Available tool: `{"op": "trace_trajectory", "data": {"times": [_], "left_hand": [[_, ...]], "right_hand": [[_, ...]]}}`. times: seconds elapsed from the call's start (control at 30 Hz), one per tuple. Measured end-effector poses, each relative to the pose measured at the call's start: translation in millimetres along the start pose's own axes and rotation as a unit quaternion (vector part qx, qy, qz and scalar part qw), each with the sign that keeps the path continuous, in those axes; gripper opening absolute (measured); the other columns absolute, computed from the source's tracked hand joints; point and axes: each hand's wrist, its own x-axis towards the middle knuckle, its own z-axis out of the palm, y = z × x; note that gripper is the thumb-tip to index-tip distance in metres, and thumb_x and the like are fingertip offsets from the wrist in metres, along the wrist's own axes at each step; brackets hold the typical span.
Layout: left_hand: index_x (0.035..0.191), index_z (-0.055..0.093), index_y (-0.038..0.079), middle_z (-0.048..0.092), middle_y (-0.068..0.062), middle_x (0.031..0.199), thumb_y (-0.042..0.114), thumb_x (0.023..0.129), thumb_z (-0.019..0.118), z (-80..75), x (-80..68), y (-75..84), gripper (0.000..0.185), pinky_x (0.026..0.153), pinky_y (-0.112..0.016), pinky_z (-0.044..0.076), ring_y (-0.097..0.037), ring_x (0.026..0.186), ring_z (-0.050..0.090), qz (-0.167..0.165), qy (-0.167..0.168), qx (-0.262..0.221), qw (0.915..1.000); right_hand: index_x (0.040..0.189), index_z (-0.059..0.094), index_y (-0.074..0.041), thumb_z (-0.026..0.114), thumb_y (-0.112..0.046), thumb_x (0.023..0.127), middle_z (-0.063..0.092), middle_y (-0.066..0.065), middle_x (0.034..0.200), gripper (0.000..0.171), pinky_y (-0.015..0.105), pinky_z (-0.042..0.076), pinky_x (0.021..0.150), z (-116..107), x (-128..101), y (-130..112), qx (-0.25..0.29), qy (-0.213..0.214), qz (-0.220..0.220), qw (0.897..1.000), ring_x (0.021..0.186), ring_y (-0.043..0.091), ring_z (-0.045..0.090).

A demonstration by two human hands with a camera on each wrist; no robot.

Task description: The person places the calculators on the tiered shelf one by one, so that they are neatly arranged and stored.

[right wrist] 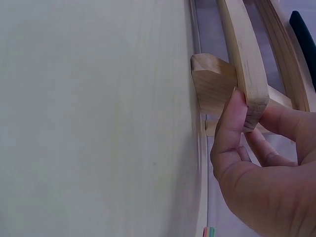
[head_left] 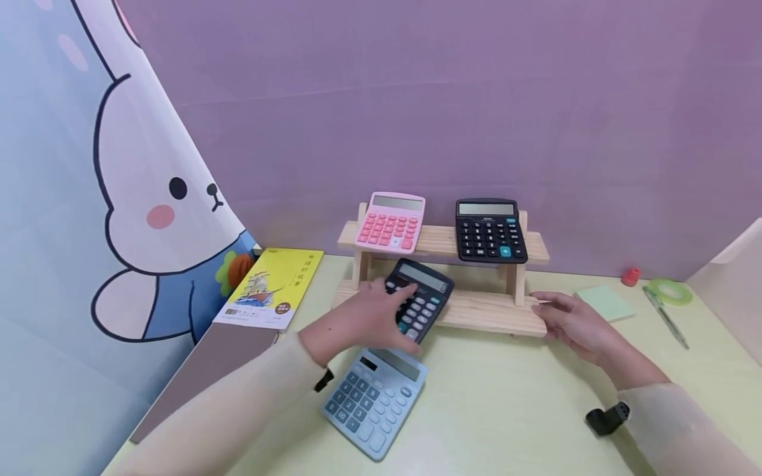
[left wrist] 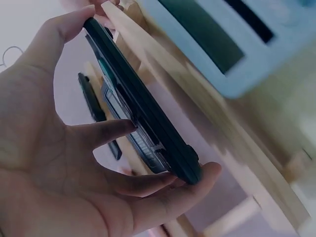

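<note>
My left hand (head_left: pixel 376 316) grips a black calculator (head_left: pixel 430 305) by its edges, thumb on one side and fingers on the other, as the left wrist view shows. It is tilted, over the lower tier of a wooden two-tier stand (head_left: pixel 488 311). With thumb and fingers my right hand (head_left: pixel 580 327) pinches the right end of that lower tier (right wrist: pixel 253 94). On the upper tier lean a pink calculator (head_left: pixel 389 223) at the left and another black calculator (head_left: pixel 489 228) at the right. A light blue calculator (head_left: pixel 378 403) lies on the table, below my left hand.
At the left, a yellow book (head_left: pixel 270 284) lies on a brown-grey flat board (head_left: pixel 202 370). Right of the stand are a green sticky-note pad (head_left: pixel 606 303), a red cap-like piece (head_left: pixel 630 276), a pen (head_left: pixel 667 318) and a green tape roll (head_left: pixel 671 291). A purple backdrop (head_left: pixel 446 99) rises behind.
</note>
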Motion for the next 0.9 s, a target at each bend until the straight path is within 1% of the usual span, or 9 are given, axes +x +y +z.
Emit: {"op": "trace_trajectory", "data": {"times": [0.1,0.23,0.3,0.37,0.53,0.63,0.67,0.8,0.9], "left_hand": [[0.170,0.030,0.032,0.049,-0.024,0.154,0.072,0.075,0.083,3.0,16.3,12.4,0.116,0.095,-0.050,0.061,-0.036,0.126,0.053,0.006,-0.004,0.004,1.0000],[0.170,0.028,0.034,0.051,-0.022,0.150,0.075,0.076,0.082,8.1,35.7,29.9,0.116,0.095,-0.048,0.059,-0.034,0.123,0.051,-0.012,-0.011,-0.009,0.9998],[0.170,0.027,0.035,0.050,-0.022,0.150,0.075,0.075,0.082,10.5,43.9,39.6,0.117,0.096,-0.047,0.059,-0.033,0.124,0.050,-0.021,-0.009,-0.018,0.9996],[0.170,0.028,0.033,0.049,-0.023,0.152,0.075,0.076,0.082,12.6,50.8,49.7,0.117,0.096,-0.045,0.060,-0.033,0.125,0.050,-0.022,-0.003,-0.015,0.9996],[0.170,0.031,0.029,0.049,-0.026,0.155,0.079,0.079,0.077,16.1,62.1,75.9,0.114,0.096,-0.040,0.061,-0.035,0.131,0.050,-0.012,0.008,0.018,0.9997],[0.168,0.037,0.029,0.051,-0.023,0.155,0.081,0.080,0.073,18.3,67.4,90.5,0.108,0.099,-0.037,0.059,-0.034,0.132,0.049,-0.013,0.013,0.037,0.9992],[0.167,0.039,0.028,0.052,-0.022,0.155,0.082,0.080,0.072,18.9,69.3,94.6,0.107,0.101,-0.036,0.058,-0.033,0.133,0.050,-0.012,0.015,0.042,0.9989],[0.163,0.045,0.025,0.056,-0.017,0.154,0.085,0.081,0.068,19.1,74.9,108.4,0.104,0.106,-0.034,0.052,-0.030,0.133,0.052,-0.017,0.024,0.070,0.9971],[0.164,0.044,0.025,0.057,-0.014,0.156,0.092,0.082,0.060,19.1,78.1,116.9,0.107,0.108,-0.034,0.050,-0.028,0.134,0.055,-0.029,0.023,0.109,0.9933]], "right_hand": [[0.164,0.025,0.007,0.052,-0.025,0.114,0.061,-0.004,0.121,0.066,0.026,0.060,0.082,0,1,0,0.001,-0.002,-0.002,1.000,0.097,0.002,0.066],[0.165,0.024,0.008,0.052,-0.026,0.114,0.062,-0.005,0.121,0.067,0.026,0.060,0.082,0,2,2,0.003,-0.005,-0.005,1.000,0.098,0.002,0.066],[0.165,0.024,0.008,0.052,-0.025,0.114,0.062,-0.006,0.120,0.067,0.025,0.061,0.083,0,2,2,0.008,-0.002,-0.004,1.000,0.098,0.002,0.067],[0.164,0.025,0.008,0.053,-0.025,0.114,0.062,-0.007,0.119,0.066,0.025,0.061,0.083,0,1,2,0.011,0.001,-0.002,1.000,0.098,0.001,0.067],[0.165,0.026,0.006,0.053,-0.026,0.114,0.060,-0.006,0.122,0.065,0.025,0.061,0.085,0,0,2,0.012,0.003,0.009,1.000,0.099,0.002,0.066],[0.166,0.027,0.002,0.053,-0.028,0.114,0.060,-0.005,0.124,0.066,0.025,0.061,0.087,-1,0,1,0.009,0.005,0.022,1.000,0.100,0.003,0.066],[0.166,0.027,0.002,0.053,-0.029,0.114,0.060,-0.004,0.126,0.066,0.025,0.061,0.088,-1,0,0,0.008,0.005,0.026,1.000,0.101,0.003,0.066],[0.167,0.027,0.001,0.053,-0.029,0.114,0.061,-0.005,0.126,0.066,0.025,0.061,0.089,-1,-1,-1,0.011,0.007,0.034,0.999,0.101,0.004,0.066],[0.167,0.026,0.001,0.052,-0.029,0.114,0.061,-0.006,0.125,0.066,0.025,0.061,0.088,0,-1,-2,0.011,0.008,0.032,0.999,0.101,0.004,0.066]]}}
